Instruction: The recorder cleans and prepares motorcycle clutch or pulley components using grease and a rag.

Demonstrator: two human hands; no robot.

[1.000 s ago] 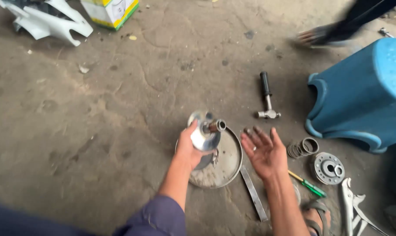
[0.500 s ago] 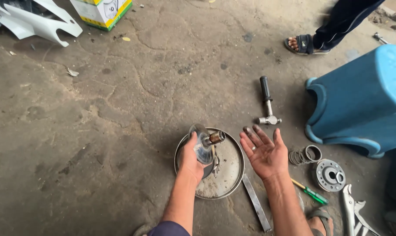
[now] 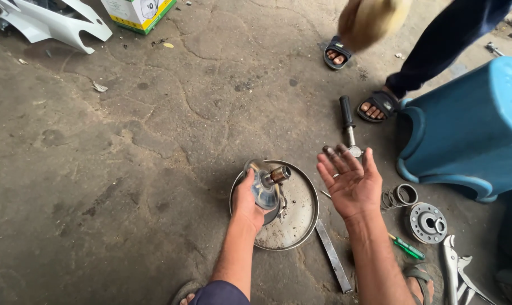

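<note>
The left hand (image 3: 249, 199) reaches forward from a bare forearm and is closed around a shiny metal pulley half with a brown-tipped shaft (image 3: 267, 183), holding it tilted just above a round metal pan (image 3: 301, 217) that lies on the concrete floor (image 3: 126, 169). The right hand (image 3: 351, 179) is raised beside it, palm up and fully spread, fingers grimy at the tips, gripping nothing. A flat metal bar (image 3: 334, 256) lies by the pan's rim. To the right on the floor are a coil spring (image 3: 400, 196), a round metal hub (image 3: 428, 222), a green screwdriver (image 3: 404, 246) and pliers (image 3: 456, 271). A black-handled tool (image 3: 347, 124) lies beyond the right hand, near a blue plastic stool (image 3: 470, 130) and another person's sandalled feet (image 3: 380, 105)
</note>
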